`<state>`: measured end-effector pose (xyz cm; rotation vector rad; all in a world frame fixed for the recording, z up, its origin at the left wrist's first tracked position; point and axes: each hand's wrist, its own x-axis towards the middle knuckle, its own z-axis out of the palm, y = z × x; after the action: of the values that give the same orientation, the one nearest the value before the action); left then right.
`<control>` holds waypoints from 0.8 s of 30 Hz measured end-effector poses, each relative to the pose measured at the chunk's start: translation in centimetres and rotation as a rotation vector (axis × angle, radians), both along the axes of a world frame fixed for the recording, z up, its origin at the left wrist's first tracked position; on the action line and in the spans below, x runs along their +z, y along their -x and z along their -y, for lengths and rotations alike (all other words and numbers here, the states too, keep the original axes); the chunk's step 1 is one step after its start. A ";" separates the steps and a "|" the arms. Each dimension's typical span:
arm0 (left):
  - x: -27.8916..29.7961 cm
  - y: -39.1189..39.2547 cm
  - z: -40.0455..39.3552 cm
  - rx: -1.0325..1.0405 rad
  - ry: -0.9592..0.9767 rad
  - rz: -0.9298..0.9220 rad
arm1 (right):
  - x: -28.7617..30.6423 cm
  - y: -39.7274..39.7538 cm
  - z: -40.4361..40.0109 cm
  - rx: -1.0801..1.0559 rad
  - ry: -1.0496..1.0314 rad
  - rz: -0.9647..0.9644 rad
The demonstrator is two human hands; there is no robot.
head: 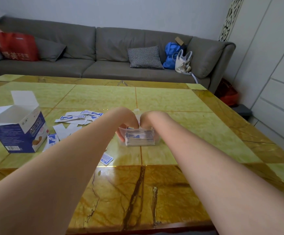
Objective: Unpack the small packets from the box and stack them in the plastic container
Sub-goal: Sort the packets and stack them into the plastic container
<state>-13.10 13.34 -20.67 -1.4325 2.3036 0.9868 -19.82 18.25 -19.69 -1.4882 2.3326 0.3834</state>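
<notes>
A clear plastic container (pixel 157 141) stands mid-table and holds a stack of blue-and-white packets (pixel 140 139). Both my wrists bend down over it. The fingers of my left hand (pixel 127 123) reach straight down inside the container and touch the stack's left side. My right hand (pixel 149 120) dips in at the back right, its fingers hidden behind the stack. The opened blue-and-white box (pixel 17 131) stands at the left with its flaps up. Several loose packets (pixel 80 117) lie between the box and my left arm, and a single packet (pixel 106 158) lies nearer, under that arm.
The yellow-green marble table (pixel 171 102) has a brown border near me. Behind it runs a grey sofa (pixel 90 53) with a red bag (pixel 17 46), a checked cushion (pixel 144 57) and blue and white bags (pixel 176 56). White cabinets stand at the right.
</notes>
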 end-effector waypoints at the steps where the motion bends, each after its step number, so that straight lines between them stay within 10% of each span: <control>1: 0.1 0.1 0.1 -0.008 0.020 0.014 | 0.1 -0.1 0.3 0.011 -0.003 -0.017; 8: 2.1 -0.5 0.8 -0.008 0.201 -0.061 | 3.3 -0.8 -0.5 -0.059 0.199 -0.054; 15: 3.6 -5.2 0.5 0.044 0.407 -0.314 | 3.8 -4.7 -0.3 0.019 0.604 0.303; 24: -2.9 -15.1 0.7 -0.174 0.496 0.140 | -5.2 -10.8 0.3 0.344 0.426 0.278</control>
<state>2.04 12.67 -23.61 -1.3733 2.6203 0.2612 -8.98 18.00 -24.88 -2.0001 2.0163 -0.2474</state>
